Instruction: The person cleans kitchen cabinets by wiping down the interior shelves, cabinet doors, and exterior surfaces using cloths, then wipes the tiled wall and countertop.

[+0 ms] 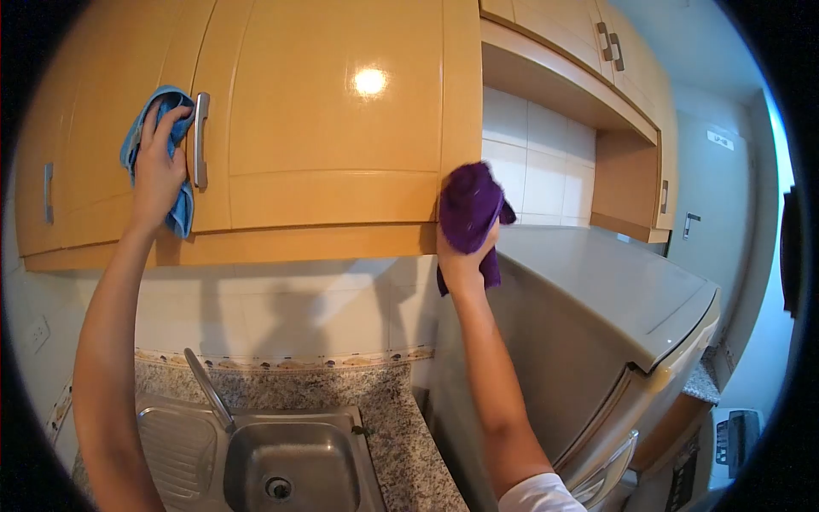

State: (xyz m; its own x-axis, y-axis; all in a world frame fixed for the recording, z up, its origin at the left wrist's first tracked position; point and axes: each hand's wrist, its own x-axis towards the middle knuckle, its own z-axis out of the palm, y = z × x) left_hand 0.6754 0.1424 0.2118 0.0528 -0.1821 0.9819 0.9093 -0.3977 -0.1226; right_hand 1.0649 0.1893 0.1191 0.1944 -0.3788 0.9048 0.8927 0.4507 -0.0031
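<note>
My left hand (160, 166) grips a blue cloth (181, 213) against the wooden cabinet door (333, 128), just left of a metal handle (201, 141). Part of the blue cloth hangs below the fingers. At the cabinet's lower right corner, my right hand (465, 264) holds a bunched purple cloth (472, 205). That cloth covers most of the right fingers, and one end dangles beside the wrist. Both arms reach upward, and the cabinet doors are closed.
Below the cabinet is a steel sink (294, 456) with a faucet (209, 388), set in a granite counter (397, 427). A refrigerator (597, 273) stands to the right. More wall cabinets (631, 128) and a grey door (708, 188) lie beyond it.
</note>
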